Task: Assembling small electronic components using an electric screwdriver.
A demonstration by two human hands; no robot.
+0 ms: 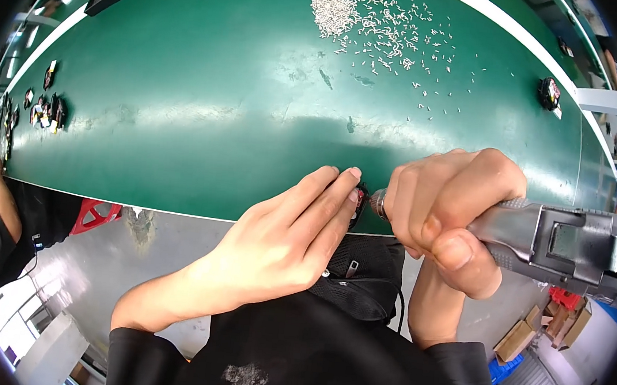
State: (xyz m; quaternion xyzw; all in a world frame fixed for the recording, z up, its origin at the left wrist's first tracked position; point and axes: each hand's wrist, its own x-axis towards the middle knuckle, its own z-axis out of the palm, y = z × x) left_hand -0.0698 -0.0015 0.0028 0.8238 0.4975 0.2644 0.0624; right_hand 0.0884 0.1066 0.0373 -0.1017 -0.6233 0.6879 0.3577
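Green table [220, 111] edge: small part [357, 203] between hands, left hand [298, 228], right hand [447, 204]

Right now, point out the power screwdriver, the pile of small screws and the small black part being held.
power screwdriver [561, 244], head view, grey body.
pile of small screws [333, 8], head view, dense heap.
small black part [358, 206], head view, edge beside fingertips.

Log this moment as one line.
left hand: pinning small black part at mat edge | right hand: gripping grey driver, tip at part | screws: scattered far side
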